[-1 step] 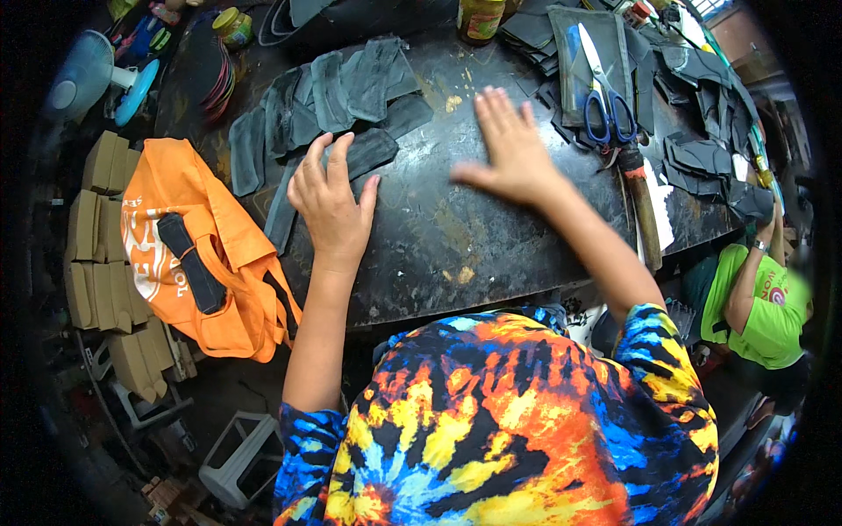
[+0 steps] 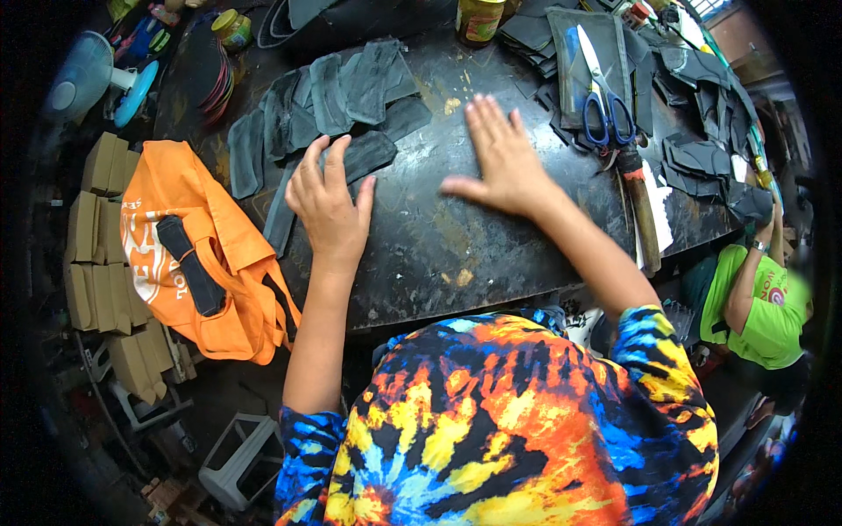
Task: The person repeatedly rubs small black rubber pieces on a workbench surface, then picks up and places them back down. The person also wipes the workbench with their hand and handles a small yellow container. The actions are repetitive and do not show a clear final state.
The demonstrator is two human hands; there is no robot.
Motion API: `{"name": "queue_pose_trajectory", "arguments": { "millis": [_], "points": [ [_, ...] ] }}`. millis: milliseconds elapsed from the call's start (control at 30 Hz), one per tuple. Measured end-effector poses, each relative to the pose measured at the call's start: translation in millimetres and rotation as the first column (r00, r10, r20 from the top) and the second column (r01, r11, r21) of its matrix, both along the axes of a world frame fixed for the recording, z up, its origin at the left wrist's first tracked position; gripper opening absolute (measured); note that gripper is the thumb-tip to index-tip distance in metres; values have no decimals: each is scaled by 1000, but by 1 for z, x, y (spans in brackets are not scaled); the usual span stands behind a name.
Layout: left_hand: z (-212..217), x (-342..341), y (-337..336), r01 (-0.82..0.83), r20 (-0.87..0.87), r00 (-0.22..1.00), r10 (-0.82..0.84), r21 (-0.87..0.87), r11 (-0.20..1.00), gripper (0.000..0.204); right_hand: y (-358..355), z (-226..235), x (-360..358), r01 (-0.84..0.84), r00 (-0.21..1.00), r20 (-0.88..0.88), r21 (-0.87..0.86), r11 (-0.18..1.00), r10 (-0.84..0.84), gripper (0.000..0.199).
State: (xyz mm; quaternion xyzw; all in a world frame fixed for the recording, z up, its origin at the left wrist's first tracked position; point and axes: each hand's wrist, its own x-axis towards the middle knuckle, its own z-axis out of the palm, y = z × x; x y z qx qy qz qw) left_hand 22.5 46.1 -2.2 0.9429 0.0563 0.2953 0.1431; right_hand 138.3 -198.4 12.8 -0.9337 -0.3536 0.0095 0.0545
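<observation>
Several flat, matte dark rubber pieces (image 2: 329,105) overlap near the worktop's (image 2: 438,254) far-left corner, the left hand (image 2: 329,206) resting spread-fingered on one curved strip (image 2: 364,156), the right hand (image 2: 500,158) flat, holding nothing, beside them.

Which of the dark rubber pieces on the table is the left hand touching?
The left hand touches the dark rubber strip lying alone nearest the table centre, under its fingertips; the other pieces overlap in a row farther back.
</observation>
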Motion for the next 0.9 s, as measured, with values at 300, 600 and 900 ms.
{"name": "queue_pose_trajectory", "arguments": {
  "millis": [300, 600, 900],
  "points": [
    [-10, 7, 4, -42, 65, 997, 40, 28, 999, 71, -45, 9, -14, -230, 933, -170, 393, 890, 316, 78],
    [17, 4, -1, 134, 324, 941, -103, -74, 988, 64, -37, -10, -72, -288, 953, -62, 131, 949, 298, 124],
    [40, 85, -16, 254, 512, 852, -111, -218, 942, 55, -5, -25, 27, 8, 988, 152, 85, 996, -21, 112]
  ]
}}
